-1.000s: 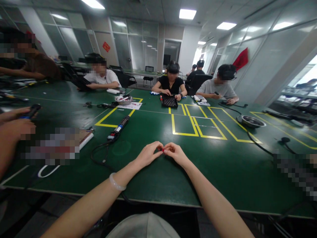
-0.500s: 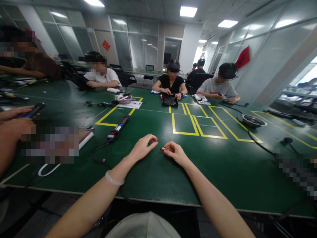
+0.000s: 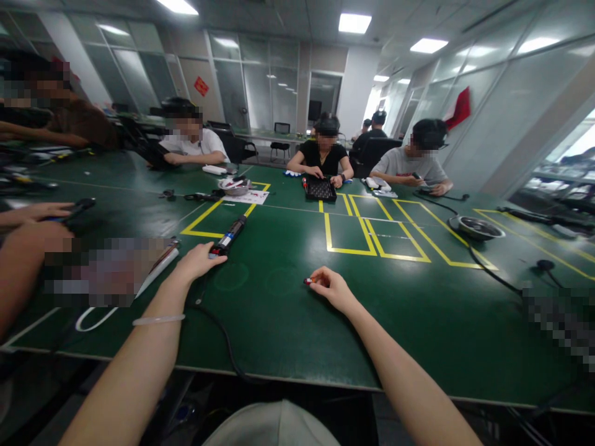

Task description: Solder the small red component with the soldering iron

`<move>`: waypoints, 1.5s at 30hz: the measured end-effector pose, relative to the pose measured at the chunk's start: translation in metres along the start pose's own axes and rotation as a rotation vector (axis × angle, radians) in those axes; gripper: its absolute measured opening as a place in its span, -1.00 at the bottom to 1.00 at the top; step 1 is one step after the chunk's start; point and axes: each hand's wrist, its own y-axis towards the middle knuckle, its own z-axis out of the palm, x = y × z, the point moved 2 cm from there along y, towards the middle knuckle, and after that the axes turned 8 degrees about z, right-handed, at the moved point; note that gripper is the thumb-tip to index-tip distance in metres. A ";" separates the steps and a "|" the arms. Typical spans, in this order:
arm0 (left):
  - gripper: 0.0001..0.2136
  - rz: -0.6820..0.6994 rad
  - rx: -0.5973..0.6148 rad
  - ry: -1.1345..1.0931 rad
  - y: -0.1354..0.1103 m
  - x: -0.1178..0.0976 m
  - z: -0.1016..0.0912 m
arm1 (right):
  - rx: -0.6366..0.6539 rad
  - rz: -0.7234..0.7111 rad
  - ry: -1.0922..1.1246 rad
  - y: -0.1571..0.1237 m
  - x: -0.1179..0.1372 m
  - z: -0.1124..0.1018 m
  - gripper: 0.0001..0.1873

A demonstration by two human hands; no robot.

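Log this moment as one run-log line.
left hand: on electric screwdriver | right hand: pinching small red part | surface: green table

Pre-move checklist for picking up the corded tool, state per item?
1. Left hand at the corded tool: ok, fingers touch its near end.
2. Grip closed on the tool: not ok, the hand lies open on it.
3. Right hand keeps the small red part: ok, pinched at the fingertips.
4. Cable free: cannot tell, it runs over the near edge of the green table.
5. Room around the tool: ok, bare table beside it; the neighbour's hand is well apart.
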 end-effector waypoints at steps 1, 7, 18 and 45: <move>-0.30 0.021 -0.006 0.008 0.001 -0.001 0.001 | -0.010 0.000 -0.026 0.000 -0.001 -0.001 -0.76; -0.28 0.006 -0.018 0.043 -0.005 -0.025 -0.002 | -0.033 -0.017 -0.085 0.002 -0.005 -0.001 -0.77; -0.45 0.227 -0.020 0.102 -0.053 -0.154 0.011 | -0.036 -0.082 -0.064 0.000 0.001 0.002 -0.82; -0.63 0.487 -0.039 0.020 -0.085 -0.234 0.024 | -0.095 -0.247 -0.403 -0.006 0.015 0.008 -0.97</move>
